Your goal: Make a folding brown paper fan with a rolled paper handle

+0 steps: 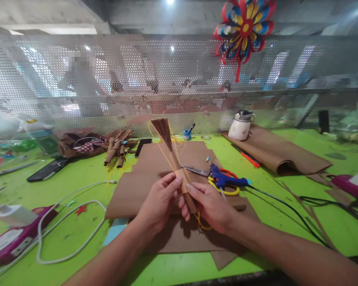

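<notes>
Both hands grip a small brown paper broom (174, 159), tilted with its fringed, fanned end up and its rolled handle down toward me. My left hand (164, 198) pinches the handle from the left, thumb on the paper wrap. From the right, my right hand (209, 200) presses its thumb against the same wrap. Yellow string (201, 222) hangs below the handle and runs up beside the fringe. Under the hands lie sheets of brown paper (131, 186). Just beyond my right hand are a blue glue gun (223, 177) and scissors (234, 191) with red and yellow handles.
Brown paper rolls (116, 153) with yellow string lie at the back left. A white cable (68, 262) loops over the green table (86, 238). A white flask (240, 126) stands by folded brown paper (280, 151) at the right. A perforated metal screen (167, 67) rises behind.
</notes>
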`<action>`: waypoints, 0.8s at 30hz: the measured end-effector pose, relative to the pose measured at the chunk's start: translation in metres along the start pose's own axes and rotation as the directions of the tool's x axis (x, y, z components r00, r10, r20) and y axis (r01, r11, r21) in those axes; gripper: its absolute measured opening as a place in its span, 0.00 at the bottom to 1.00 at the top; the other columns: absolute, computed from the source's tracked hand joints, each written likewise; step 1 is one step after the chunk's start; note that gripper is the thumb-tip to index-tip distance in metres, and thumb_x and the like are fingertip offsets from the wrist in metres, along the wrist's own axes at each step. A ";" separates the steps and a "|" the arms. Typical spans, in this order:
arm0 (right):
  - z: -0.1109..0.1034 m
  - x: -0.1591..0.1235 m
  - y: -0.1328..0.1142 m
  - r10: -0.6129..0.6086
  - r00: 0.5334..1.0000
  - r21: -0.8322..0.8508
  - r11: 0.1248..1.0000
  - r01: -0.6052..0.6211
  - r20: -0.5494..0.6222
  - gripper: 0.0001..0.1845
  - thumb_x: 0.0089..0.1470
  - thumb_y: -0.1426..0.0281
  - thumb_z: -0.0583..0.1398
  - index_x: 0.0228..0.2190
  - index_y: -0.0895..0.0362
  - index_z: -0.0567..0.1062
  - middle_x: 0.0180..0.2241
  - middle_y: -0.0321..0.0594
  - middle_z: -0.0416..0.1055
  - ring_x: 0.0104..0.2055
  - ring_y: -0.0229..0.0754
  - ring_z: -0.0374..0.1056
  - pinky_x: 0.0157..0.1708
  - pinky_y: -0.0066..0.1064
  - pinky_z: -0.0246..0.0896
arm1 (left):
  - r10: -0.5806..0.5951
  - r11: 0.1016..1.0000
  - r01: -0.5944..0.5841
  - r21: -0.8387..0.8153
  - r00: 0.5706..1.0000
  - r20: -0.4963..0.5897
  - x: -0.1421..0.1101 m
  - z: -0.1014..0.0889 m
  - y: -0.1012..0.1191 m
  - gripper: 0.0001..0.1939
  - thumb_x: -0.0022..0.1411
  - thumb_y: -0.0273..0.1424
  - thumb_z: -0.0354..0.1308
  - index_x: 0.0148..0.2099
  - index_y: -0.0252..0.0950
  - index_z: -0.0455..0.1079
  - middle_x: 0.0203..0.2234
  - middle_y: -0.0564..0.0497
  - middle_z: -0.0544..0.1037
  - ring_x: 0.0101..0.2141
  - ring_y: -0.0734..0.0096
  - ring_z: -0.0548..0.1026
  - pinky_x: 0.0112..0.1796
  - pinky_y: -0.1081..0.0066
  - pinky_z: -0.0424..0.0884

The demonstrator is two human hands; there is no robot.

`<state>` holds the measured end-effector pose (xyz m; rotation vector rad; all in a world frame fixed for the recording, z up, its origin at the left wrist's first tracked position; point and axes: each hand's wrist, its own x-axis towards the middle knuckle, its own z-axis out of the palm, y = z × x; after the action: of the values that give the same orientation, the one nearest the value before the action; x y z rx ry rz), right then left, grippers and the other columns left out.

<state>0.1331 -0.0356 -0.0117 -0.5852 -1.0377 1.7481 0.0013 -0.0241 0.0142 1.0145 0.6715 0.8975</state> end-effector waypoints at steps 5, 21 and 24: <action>0.003 -0.001 0.006 0.039 0.999 -0.003 0.999 -0.039 0.006 0.18 0.53 0.57 0.58 0.28 0.62 0.72 0.22 0.38 0.70 0.20 0.34 0.65 0.21 0.27 0.64 | -0.005 0.999 0.005 -0.041 1.000 0.012 0.003 -0.004 -0.007 0.12 0.60 0.41 0.53 0.36 0.37 0.63 0.09 0.59 0.63 0.09 0.72 0.63 0.13 0.71 0.65; -0.105 -0.009 -0.081 0.025 0.998 -0.916 -0.399 -0.048 -0.063 0.19 0.47 0.72 0.57 0.42 0.60 0.74 0.38 0.51 0.72 0.41 0.51 0.66 0.39 0.37 0.58 | 0.186 0.972 -0.213 -0.102 0.956 -0.226 0.009 -0.020 0.005 0.13 0.52 0.32 0.63 0.38 0.30 0.74 0.32 0.45 0.77 0.31 0.72 0.73 0.35 0.74 0.69; -0.123 -0.008 -0.067 0.002 0.993 -0.900 -0.424 -0.104 -0.115 0.21 0.46 0.72 0.56 0.44 0.60 0.73 0.38 0.51 0.72 0.41 0.52 0.67 0.37 0.35 0.57 | 0.194 0.969 -0.224 -0.107 0.952 -0.237 0.009 -0.023 0.006 0.12 0.53 0.32 0.63 0.38 0.29 0.74 0.32 0.45 0.77 0.30 0.73 0.72 0.35 0.74 0.69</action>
<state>0.2637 0.0137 -0.0193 -1.7967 -2.4822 0.1309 -0.0146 -0.0050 0.0103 0.8824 0.6915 1.2415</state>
